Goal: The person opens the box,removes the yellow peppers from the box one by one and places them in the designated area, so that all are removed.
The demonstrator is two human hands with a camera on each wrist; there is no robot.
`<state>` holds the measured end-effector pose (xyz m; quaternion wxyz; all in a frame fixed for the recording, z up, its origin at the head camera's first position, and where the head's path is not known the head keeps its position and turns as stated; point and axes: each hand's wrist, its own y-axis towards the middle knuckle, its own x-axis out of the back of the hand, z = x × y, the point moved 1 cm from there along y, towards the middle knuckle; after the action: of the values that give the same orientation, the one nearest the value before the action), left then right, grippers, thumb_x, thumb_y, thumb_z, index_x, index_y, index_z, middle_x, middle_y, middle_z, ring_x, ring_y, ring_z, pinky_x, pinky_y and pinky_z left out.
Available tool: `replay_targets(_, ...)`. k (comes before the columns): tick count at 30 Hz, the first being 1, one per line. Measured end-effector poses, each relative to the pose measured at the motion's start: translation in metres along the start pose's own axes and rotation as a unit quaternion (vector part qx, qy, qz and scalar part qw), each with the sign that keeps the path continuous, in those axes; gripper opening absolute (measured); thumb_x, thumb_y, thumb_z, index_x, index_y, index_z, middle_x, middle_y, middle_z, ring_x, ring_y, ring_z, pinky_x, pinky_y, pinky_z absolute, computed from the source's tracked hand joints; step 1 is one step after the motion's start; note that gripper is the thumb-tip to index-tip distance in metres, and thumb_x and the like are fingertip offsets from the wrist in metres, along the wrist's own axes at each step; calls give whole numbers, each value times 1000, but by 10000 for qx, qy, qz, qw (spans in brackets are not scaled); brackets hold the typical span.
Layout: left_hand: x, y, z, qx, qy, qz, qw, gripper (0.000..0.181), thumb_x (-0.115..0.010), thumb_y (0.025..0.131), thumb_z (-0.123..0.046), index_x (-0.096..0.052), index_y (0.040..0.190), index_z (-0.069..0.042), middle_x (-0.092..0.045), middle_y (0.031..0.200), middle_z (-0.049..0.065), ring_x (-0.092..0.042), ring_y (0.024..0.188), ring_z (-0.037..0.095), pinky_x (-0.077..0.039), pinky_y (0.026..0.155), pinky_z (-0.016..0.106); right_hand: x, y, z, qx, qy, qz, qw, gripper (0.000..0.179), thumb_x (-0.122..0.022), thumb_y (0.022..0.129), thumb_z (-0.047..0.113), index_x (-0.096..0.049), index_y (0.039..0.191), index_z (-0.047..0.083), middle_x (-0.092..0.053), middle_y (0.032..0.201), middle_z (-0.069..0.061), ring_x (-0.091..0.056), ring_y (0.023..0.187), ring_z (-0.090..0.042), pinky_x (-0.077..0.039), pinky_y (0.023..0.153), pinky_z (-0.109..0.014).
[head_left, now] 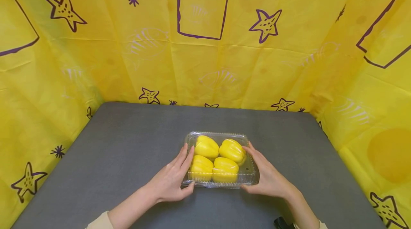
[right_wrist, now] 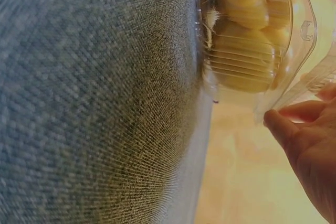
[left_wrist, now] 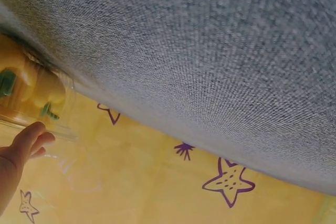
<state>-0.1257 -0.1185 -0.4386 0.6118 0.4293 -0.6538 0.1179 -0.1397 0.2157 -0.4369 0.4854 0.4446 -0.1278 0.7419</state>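
Observation:
A clear plastic clamshell container [head_left: 250, 178] holds several yellow bell peppers [head_left: 206, 147] near the middle of the table. At its left side, my left hand [head_left: 173, 178] grips the edge, thumb at the front corner and fingers along the side. Opposite it, my right hand [head_left: 271, 177] holds the right edge, thumb near the front right corner. The right wrist view shows the thumb and a finger of that hand [right_wrist: 310, 142] pinching the clear rim [right_wrist: 306, 30]. Through the plastic in the left wrist view, green stems [left_wrist: 50, 110] show on the peppers.
A grey cloth-covered table [head_left: 135, 143] lies under the container. Yellow fabric [head_left: 212, 57] printed with starfish and fish surrounds its back and sides. Beside my right wrist, at the bottom edge, there is a small black object [head_left: 281, 223], mostly cut off.

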Motion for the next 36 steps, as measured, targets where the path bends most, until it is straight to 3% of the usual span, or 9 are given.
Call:
replay_targets(16, 1, -2, 6, -213, -152, -104, 9996, 93, -72, 74, -30, -31, 148, 6, -30, 148, 35, -49, 126, 41, -53, 89, 46, 4, 1, -1, 58, 128, 123, 9998, 110, -91, 62, 30, -30, 153, 16, -20, 159, -18, -32, 139, -37, -38, 98, -63)
replay_targets(36, 3, -3, 10, -283, -277, -103, 9992, 91, -74, 70, -27, -37, 147, 4, -32, 147, 35, -52, 123, 40, -52, 89, 47, 9, 2, -3, 227, 195, 357, 9989, 109, -87, 61, 15, -29, 153, 12, -15, 161, -17, -33, 139, -34, -41, 99, -59)
